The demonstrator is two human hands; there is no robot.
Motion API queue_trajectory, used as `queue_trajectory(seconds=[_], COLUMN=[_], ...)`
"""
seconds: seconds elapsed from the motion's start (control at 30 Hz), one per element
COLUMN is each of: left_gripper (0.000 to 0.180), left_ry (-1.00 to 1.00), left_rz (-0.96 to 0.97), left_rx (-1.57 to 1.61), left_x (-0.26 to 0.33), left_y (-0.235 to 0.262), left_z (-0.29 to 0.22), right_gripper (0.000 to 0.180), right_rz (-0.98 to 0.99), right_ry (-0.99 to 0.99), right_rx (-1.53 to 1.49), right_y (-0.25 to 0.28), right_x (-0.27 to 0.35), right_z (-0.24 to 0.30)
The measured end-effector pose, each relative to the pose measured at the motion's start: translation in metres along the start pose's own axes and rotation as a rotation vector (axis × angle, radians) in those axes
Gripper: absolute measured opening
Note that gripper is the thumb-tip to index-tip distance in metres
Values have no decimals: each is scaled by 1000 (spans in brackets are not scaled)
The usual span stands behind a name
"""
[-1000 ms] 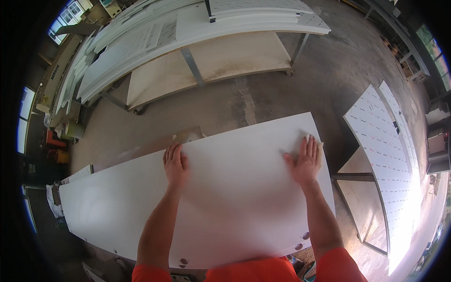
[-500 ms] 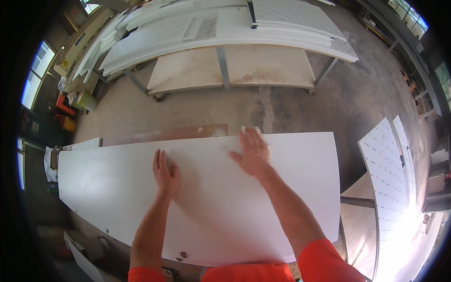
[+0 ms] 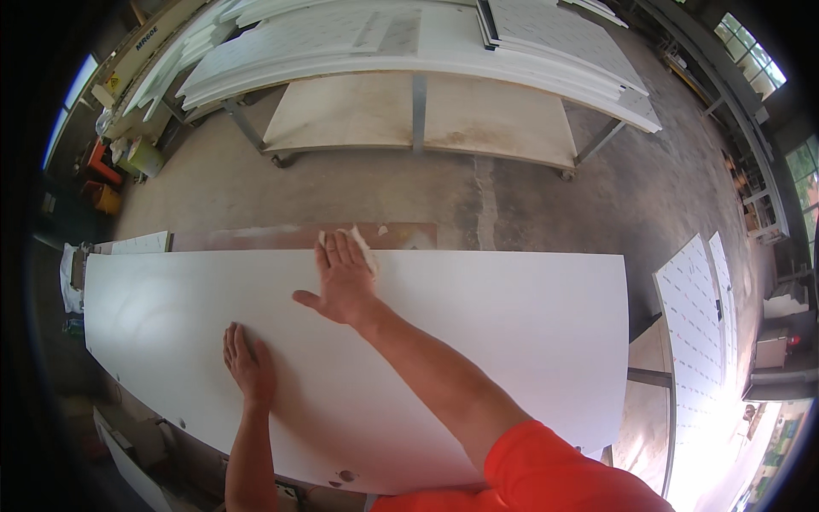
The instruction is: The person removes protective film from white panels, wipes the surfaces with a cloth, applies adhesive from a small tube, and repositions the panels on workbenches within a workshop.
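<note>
Right hand presses a cloth flat; left hand rests on white panel.

- White panel: a large, flat, smooth rectangular board. It lies horizontal and spans the middle of the frame from the left edge to the right. Small round holes show near its lower edge, at lower centre.
- Cloth: a small, pale, crumpled pad. It lies at the panel's far edge, upper centre of the frame, mostly covered by the right hand.
- Left hand: lies flat, palm down, on the panel's lower left area.
</note>
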State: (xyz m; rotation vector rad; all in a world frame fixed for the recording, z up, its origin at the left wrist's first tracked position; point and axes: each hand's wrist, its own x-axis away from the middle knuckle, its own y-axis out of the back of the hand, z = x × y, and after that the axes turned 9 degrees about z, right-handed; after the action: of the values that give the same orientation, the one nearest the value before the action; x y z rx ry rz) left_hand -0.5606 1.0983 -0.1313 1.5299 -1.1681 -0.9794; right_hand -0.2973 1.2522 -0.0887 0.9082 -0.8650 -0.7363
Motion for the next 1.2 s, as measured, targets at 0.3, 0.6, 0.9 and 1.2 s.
queue_trajectory(seconds=[0.3, 0.6, 0.9, 1.2], left_gripper=[54, 54, 57, 57], left_ry=[54, 48, 53, 34], left_rz=[-7, -19, -22, -8], left_rx=[55, 1, 13, 29], left_x=[13, 7, 3, 2], left_y=[4, -1, -1, 1], left_z=[11, 6, 9, 3], right_gripper=[97, 35, 26, 18], right_rz=[-118, -194, 36, 25], right_ry=[-421, -662, -141, -109], right_rx=[77, -233, -566, -583], right_y=[2, 56, 15, 15], right_x=[105, 171, -13, -53], right_z=[-196, -312, -173, -113])
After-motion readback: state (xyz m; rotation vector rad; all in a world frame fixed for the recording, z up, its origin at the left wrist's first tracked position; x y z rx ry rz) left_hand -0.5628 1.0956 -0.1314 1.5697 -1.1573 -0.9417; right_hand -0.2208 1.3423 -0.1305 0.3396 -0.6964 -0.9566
